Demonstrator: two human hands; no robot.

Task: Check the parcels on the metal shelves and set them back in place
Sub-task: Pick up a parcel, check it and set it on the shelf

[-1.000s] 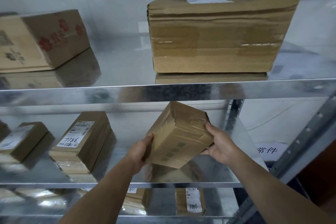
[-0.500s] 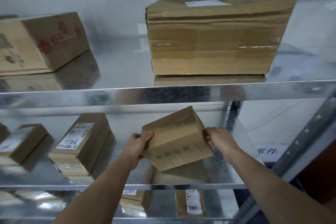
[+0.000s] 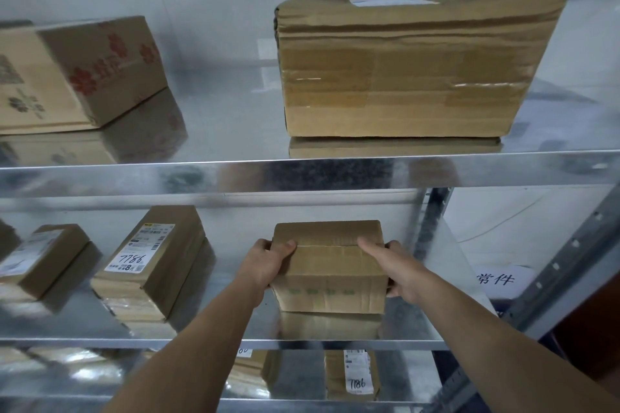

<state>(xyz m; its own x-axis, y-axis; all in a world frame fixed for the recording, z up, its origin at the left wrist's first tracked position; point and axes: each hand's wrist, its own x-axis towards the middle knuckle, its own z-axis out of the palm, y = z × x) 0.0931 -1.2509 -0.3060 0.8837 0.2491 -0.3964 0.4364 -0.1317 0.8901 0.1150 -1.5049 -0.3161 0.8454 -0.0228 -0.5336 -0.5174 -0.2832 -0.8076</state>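
Note:
A small brown cardboard parcel (image 3: 330,265) with faint green print sits level on the middle metal shelf (image 3: 214,329). My left hand (image 3: 268,261) grips its left side, thumb on the taped top. My right hand (image 3: 399,268) holds the right side, thumb laid across the top. A parcel with a label marked 7786 (image 3: 154,261) lies to the left on the same shelf. On the upper shelf (image 3: 235,174) stands a large taped parcel (image 3: 409,67) with a white label on top.
A box with red flower print (image 3: 84,74) stands at the upper left. A small labelled parcel (image 3: 40,258) lies at the far left of the middle shelf. More parcels, one marked 1186 (image 3: 355,375), show on the shelf below. A steel upright (image 3: 567,255) runs at right.
The small parcel was tilted in the air between both hands; it has been turned level and lowered onto the middle shelf. Both hands still hold its sides.

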